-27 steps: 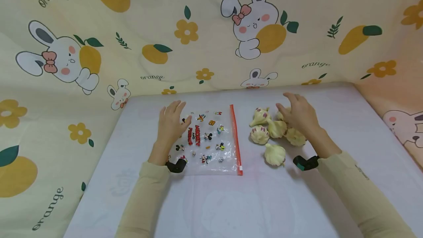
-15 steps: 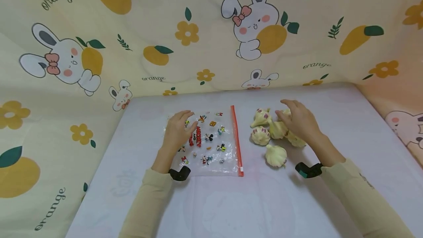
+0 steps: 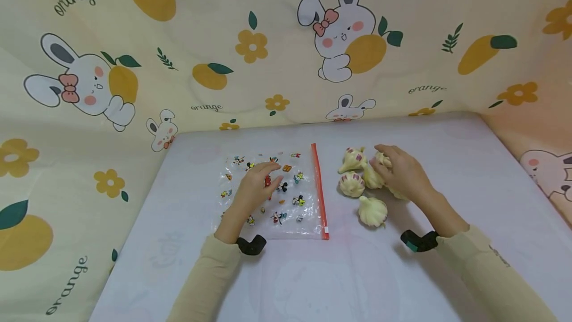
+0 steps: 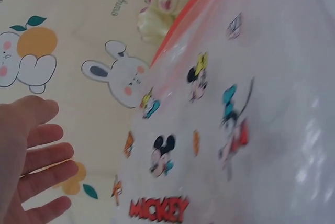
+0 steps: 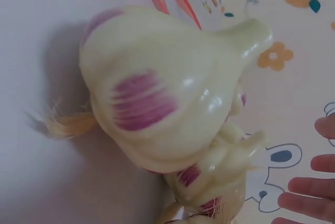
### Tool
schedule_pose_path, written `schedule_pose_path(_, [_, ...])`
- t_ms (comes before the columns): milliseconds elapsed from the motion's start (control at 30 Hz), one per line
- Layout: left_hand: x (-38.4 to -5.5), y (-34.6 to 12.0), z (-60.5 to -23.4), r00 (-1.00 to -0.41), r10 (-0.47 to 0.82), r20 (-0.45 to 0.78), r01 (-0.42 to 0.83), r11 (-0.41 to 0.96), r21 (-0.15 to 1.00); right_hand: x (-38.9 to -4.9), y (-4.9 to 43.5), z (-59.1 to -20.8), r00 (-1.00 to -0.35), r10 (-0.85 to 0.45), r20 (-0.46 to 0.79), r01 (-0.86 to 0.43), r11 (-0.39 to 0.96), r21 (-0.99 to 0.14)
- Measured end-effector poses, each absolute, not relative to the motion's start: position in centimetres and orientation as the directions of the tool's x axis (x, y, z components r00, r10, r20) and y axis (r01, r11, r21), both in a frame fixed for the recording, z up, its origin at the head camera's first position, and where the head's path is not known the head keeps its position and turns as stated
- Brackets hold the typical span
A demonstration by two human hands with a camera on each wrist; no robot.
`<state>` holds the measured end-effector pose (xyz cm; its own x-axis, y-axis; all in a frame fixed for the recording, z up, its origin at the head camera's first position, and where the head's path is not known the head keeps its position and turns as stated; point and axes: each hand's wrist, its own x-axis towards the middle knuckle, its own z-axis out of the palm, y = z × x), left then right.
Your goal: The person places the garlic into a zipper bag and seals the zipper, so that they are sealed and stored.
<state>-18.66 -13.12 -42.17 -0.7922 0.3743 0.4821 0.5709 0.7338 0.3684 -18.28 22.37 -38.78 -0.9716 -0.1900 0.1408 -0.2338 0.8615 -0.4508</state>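
Note:
A clear zip bag (image 3: 290, 225) with printed cartoon figures and a red zip edge lies flat on the table. My left hand (image 3: 255, 186) hovers over the bag, fingers loosely bent and holding nothing. Several garlic bulbs with purple patches sit in a group to the right of the bag, among them a front bulb (image 3: 372, 211) and a left bulb (image 3: 351, 184). Above the back right of this group is my right hand (image 3: 405, 173), which hides part of some bulbs. In the right wrist view its fingers (image 5: 309, 187) are spread apart, and a large garlic bulb (image 5: 157, 88) stands close to the camera.
The white-covered table (image 3: 304, 282) reaches back to a hanging cloth (image 3: 277, 9) printed with rabbits and oranges. Cloth also rises along the left and right sides. A black wrist camera (image 3: 251, 245) is strapped at the left wrist, another black camera (image 3: 419, 241) at the right.
My left hand has moved right and nearer over the bag, uncovering its left part. The right hand has come slightly nearer over the garlic bulbs. Bag and bulbs stay where they were.

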Motion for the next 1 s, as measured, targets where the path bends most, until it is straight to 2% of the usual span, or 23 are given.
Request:
schedule_pose_path(267, [-18.7, -11.8, -43.9, -0.765, 0.465, 0.446, 0.631, 0.679, 0.374, -17.8, 22.3, -39.4, -0.957, -0.227, 0.183, -0.287, 0.845, -0.451])
schedule_pose_path(400, [-18.7, -10.9, -44.5, -0.745, 0.504, 0.437, 0.655, 0.676, 0.337, -17.6, 22.3, -39.7, -0.953, -0.232, 0.195, -0.297, 0.841, -0.452])
schedule_pose_path(700, [-18.4, -8.6, -45.2, -0.665, 0.623, 0.412, 0.741, 0.619, 0.260, -17.2, 22.1, -40.1, -0.940, -0.248, 0.236, -0.333, 0.820, -0.465])
schedule_pose_path(1000, [-18.4, -6.9, -45.9, -0.576, 0.701, 0.420, 0.812, 0.550, 0.196, -16.8, 21.9, -40.0, -0.942, -0.266, 0.203, -0.334, 0.797, -0.504])
